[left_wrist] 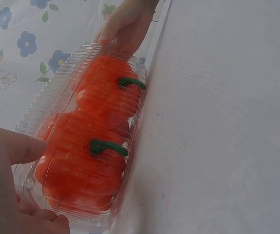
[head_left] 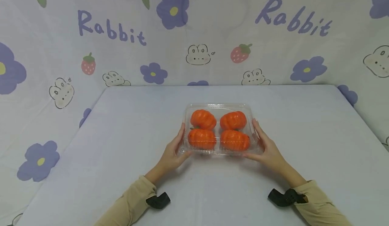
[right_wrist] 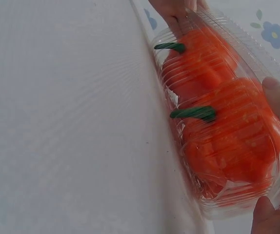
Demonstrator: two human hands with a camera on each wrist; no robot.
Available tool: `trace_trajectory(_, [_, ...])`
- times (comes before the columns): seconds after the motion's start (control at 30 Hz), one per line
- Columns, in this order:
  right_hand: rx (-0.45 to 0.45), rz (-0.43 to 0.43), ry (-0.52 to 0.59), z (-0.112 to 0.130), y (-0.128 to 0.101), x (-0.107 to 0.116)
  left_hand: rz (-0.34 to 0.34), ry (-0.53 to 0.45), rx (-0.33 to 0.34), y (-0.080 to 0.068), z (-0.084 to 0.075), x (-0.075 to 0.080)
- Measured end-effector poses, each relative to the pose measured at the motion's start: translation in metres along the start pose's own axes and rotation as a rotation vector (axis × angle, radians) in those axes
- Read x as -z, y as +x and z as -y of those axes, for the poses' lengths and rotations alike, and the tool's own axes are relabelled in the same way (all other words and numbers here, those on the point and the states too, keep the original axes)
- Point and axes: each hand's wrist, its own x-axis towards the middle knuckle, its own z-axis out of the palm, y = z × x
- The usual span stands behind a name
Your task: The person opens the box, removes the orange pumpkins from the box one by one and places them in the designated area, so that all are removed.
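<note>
A clear plastic clamshell box point(head_left: 218, 151) with a ribbed lid is held between both hands above the middle of the white table. Inside, several small orange pumpkins point(head_left: 202, 139) lie in two rows; green stems point(left_wrist: 109, 147) show through the wall in the wrist views. The left hand point(head_left: 174, 154) grips the box's left end, thumb at the near edge and fingers along the side. At the opposite end, the right hand point(head_left: 270, 151) grips it in the same way. The lid looks closed over the pumpkins.
The white tabletop point(head_left: 121, 145) spreads around the box on every side. Behind and beside it hangs a curtain point(head_left: 218, 27) printed with rabbits, flowers and strawberries. A black wrist mount point(head_left: 158, 200) sits at the left sleeve, another black mount point(head_left: 284, 198) at the right.
</note>
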Motion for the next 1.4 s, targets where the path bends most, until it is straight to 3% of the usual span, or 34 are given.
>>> trace_trajectory(0.33, [-0.051,0.024,-0.002,-0.009,0.0,0.004,0.022,-0.204,-0.034,0.007,-0.027,0.003])
trace_trajectory(0.47, [-0.049,0.028,0.009,-0.022,-0.002,0.005,0.024,-0.224,-0.029,0.006,-0.029,0.003])
trace_trajectory(0.67, [-0.037,0.032,0.039,-0.029,-0.003,0.006,0.019,-0.191,-0.04,0.003,-0.019,0.004])
trace_trajectory(0.87, [-0.035,0.027,0.036,-0.016,-0.001,0.006,0.015,-0.22,-0.055,-0.001,-0.002,0.004])
trace_trajectory(1.03, [0.002,0.011,0.035,-0.005,0.002,0.006,-0.015,-0.183,0.004,-0.006,0.012,0.003])
trace_trajectory(1.23, [0.069,-0.008,0.046,0.003,0.009,0.013,-0.045,-0.235,0.044,-0.003,0.004,0.005])
trace_trajectory(1.4, [0.029,-0.012,-0.033,0.009,0.014,0.02,-0.036,-0.244,0.093,-0.002,0.0,0.007])
